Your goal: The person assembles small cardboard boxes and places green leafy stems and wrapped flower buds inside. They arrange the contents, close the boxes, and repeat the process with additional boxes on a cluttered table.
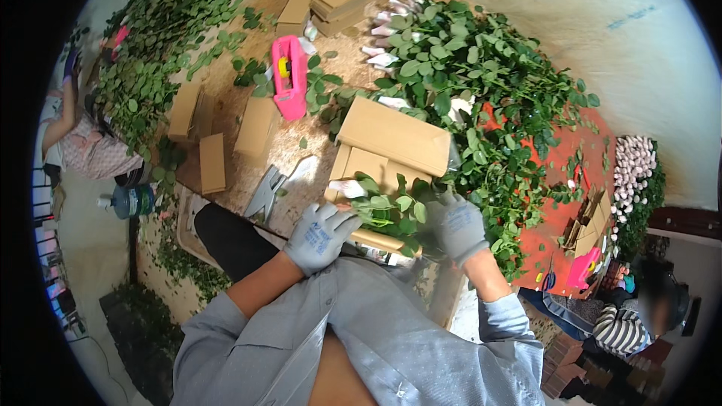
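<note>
A rose with a pale wrapped bud (348,187) lies across a folded cardboard sheet (369,162) in front of me, its leafy stem (389,208) running to the right. My left hand (320,238), in a grey coated glove, rests at the near left edge of the cardboard, fingertips by the leaves; its thumb side is hidden. My right hand (458,224), gloved alike, is at the stem end, its fingers blurred among leaves, so its grip is unclear. Beyond the rose, an upper cardboard flap (395,135) stands raised. A large heap of leafy rose stems (479,67) lies right of it.
A pink tape dispenser (290,79), a grey metal tool (266,189) and cardboard stacks (341,3) occupy the wooden table (293,152). More greenery (186,5) lies far left. A red tabletop (555,225) holds scissors (549,281). People are at left (93,141) and right (620,327).
</note>
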The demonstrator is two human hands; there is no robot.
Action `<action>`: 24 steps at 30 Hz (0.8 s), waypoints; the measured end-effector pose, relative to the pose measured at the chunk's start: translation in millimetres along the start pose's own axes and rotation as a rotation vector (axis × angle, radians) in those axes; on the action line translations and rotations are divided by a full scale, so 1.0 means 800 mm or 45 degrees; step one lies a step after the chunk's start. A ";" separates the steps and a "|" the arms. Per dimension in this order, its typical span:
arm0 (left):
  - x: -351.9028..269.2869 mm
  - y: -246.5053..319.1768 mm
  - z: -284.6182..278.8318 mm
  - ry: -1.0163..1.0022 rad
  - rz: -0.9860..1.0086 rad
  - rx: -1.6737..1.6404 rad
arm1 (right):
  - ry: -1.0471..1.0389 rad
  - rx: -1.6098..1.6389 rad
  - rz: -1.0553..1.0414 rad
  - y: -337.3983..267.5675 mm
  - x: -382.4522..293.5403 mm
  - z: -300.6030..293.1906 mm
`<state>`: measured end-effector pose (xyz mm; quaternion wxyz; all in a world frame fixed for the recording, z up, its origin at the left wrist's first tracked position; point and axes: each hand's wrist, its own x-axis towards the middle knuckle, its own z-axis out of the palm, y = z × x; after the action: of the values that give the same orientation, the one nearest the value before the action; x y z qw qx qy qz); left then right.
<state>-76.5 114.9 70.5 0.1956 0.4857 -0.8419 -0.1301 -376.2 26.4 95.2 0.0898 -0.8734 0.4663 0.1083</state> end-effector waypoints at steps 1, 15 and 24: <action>0.000 0.000 -0.001 -0.016 0.001 0.004 | -0.101 -0.014 0.008 -0.003 0.001 0.011; 0.001 -0.003 0.005 -0.033 0.011 0.121 | 0.110 0.011 -0.212 -0.122 0.102 0.003; 0.019 -0.021 -0.029 -0.197 -0.015 -0.179 | -0.003 0.098 -0.265 -0.115 0.098 0.033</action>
<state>-59.7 93.0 87.1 0.1629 0.4642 -0.8405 -0.2269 -259.6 21.5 53.7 0.1344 -0.9129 0.3767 0.0814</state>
